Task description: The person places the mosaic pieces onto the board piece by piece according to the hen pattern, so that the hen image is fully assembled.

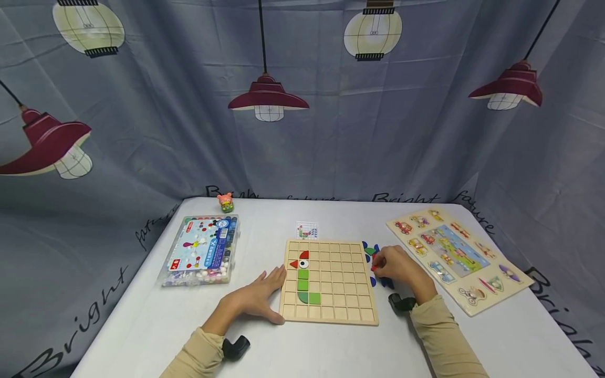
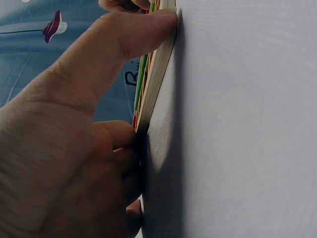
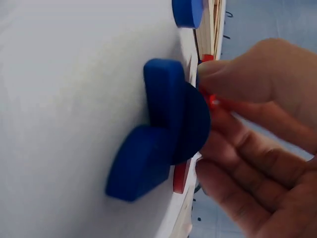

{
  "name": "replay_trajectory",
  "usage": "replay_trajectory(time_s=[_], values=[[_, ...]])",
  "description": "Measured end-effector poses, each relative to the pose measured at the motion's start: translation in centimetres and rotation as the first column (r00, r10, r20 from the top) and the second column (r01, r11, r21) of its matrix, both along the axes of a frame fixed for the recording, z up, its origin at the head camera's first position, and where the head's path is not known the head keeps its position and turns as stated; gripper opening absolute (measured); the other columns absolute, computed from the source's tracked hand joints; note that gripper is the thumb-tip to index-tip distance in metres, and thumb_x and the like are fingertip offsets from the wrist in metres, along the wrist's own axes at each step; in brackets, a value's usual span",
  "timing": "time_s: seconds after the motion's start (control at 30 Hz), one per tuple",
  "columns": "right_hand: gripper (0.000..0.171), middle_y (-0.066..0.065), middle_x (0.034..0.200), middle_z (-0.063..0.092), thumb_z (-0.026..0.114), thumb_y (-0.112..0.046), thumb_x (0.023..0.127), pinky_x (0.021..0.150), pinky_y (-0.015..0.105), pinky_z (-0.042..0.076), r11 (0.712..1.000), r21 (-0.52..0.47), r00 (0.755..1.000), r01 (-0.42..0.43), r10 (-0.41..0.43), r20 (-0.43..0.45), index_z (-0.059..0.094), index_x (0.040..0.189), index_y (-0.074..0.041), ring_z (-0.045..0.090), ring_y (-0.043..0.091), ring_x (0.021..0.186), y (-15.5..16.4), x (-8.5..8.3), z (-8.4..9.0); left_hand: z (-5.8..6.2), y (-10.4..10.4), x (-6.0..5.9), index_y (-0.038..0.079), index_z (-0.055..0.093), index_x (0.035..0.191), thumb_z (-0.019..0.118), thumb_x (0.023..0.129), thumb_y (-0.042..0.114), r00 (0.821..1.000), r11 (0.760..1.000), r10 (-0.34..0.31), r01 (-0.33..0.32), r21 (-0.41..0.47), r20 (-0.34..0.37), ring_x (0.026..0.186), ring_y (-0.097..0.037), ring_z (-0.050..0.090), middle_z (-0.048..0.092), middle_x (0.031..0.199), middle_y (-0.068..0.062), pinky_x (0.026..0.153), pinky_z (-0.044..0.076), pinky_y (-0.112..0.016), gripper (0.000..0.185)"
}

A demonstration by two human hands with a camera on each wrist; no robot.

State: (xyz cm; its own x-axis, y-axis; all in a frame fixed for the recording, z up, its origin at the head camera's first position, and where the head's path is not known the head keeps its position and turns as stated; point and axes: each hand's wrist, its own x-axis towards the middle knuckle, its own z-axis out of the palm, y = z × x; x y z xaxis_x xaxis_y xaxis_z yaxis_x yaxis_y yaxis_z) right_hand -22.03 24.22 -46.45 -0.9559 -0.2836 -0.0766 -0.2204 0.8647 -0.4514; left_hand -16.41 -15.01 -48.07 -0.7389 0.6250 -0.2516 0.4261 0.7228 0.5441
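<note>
the left hand (image 1: 257, 298) lies flat, fingers straight against the left edge of the wooden grid board (image 1: 340, 294), steadying it. just right of the board, the right hand (image 1: 399, 268) pinches a small red tile (image 3: 212, 101) above the loose blue tiles (image 3: 166, 129); i judge this the picking step, and next the tile needs carrying to an open square beside the red, green and eye tiles (image 1: 303, 275).

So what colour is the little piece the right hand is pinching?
Red. The right hand pinches a small red piece, clearest in the right wrist view.
</note>
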Motion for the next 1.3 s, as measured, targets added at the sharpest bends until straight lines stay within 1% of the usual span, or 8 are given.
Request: replay_trajectory(time_s=[0.1,0.2,0.43,0.5,0.73,0.83,1.13,1.3], values=[[0.012,0.0,0.076,0.068,0.076,-0.009,0.073,0.058,0.026,0.048,1.0,-0.004,0.999,-0.028,0.027,-0.04,0.075,0.084,-0.006,0.054,0.011,0.066,-0.6,0.3,0.6,0.1,0.0,0.0,0.0,0.014,0.155,0.081,0.07,0.047,1.0,1.0,-0.006,0.006,0.0,-0.004,0.154,-0.028,0.004,0.005,0.165,-0.013,0.125,0.004,-0.05,0.118],[0.012,-0.001,0.079,0.068,0.077,-0.011,0.074,0.06,0.025,0.047,0.995,0.001,0.99,-0.102,0.102,-0.093,0.076,0.085,-0.007,0.055,0.01,0.069,-1.7,1.0,1.3,0.2,0.0,0.0,-0.001,0.013,0.154,0.081,0.07,0.046,1.0,1.0,-0.009,0.009,0.003,-0.007,0.153,-0.029,0.005,0.006,0.165,-0.014,0.125,0.004,-0.05,0.118],[0.006,-0.005,0.08,0.066,0.078,-0.013,0.074,0.06,0.018,0.046,0.95,0.019,0.932,-0.311,0.309,-0.188,0.076,0.079,-0.013,0.054,0.005,0.069,-5.8,3.2,2.4,0.0,0.0,0.2,-0.002,0.016,0.154,0.082,0.069,0.046,1.0,1.0,-0.007,0.007,0.007,-0.019,0.153,-0.031,0.007,0.008,0.164,-0.017,0.125,0.006,-0.051,0.118],[0.005,-0.006,0.079,0.065,0.078,-0.014,0.075,0.06,0.016,0.046,0.939,0.038,0.921,-0.343,0.344,-0.184,0.076,0.079,-0.013,0.053,0.003,0.069,-7.1,3.9,2.5,-0.1,0.0,0.3,-0.002,0.016,0.154,0.082,0.069,0.046,1.0,1.0,-0.005,0.005,0.009,-0.018,0.153,-0.03,0.007,0.008,0.164,-0.016,0.125,0.006,-0.051,0.118],[0.007,-0.007,0.081,0.066,0.077,-0.014,0.075,0.061,0.016,0.047,0.915,0.041,0.909,-0.402,0.404,-0.099,0.076,0.082,-0.013,0.05,0.002,0.069,-11.1,6.1,2.9,0.4,0.0,0.4,-0.003,0.015,0.153,0.082,0.069,0.044,1.0,1.0,-0.011,0.011,0.011,-0.013,0.153,-0.031,0.007,0.008,0.164,-0.017,0.125,0.006,-0.051,0.117],[0.008,-0.007,0.081,0.067,0.077,-0.012,0.074,0.063,0.015,0.047,0.895,0.032,0.891,-0.445,0.446,-0.079,0.077,0.082,-0.012,0.049,0.002,0.07,-12.2,6.9,2.7,0.5,0.0,0.3,-0.004,0.016,0.153,0.082,0.069,0.043,1.0,1.0,-0.012,0.013,0.018,-0.016,0.153,-0.032,0.007,0.008,0.164,-0.018,0.125,0.006,-0.052,0.117],[0.009,-0.01,0.077,0.064,0.076,-0.008,0.074,0.06,0.01,0.045,0.85,0.057,0.847,-0.524,0.527,-0.063,0.078,0.083,-0.012,0.047,-0.002,0.065,-13.8,7.9,1.6,0.4,0.1,0.3,-0.002,0.016,0.154,0.082,0.069,0.045,1.0,1.0,0.003,-0.003,0.013,-0.003,0.153,-0.03,0.007,0.008,0.164,-0.015,0.125,0.006,-0.051,0.117],[0.006,-0.01,0.078,0.065,0.077,-0.011,0.078,0.063,0.01,0.047,0.847,0.075,0.844,-0.525,0.53,-0.078,0.078,0.084,-0.013,0.047,-0.003,0.067,-14.0,8.0,1.5,0.5,0.1,0.4,-0.002,0.016,0.154,0.082,0.069,0.045,1.0,1.0,0.006,-0.006,0.02,-0.008,0.153,-0.03,0.007,0.008,0.164,-0.015,0.125,0.006,-0.051,0.117]])
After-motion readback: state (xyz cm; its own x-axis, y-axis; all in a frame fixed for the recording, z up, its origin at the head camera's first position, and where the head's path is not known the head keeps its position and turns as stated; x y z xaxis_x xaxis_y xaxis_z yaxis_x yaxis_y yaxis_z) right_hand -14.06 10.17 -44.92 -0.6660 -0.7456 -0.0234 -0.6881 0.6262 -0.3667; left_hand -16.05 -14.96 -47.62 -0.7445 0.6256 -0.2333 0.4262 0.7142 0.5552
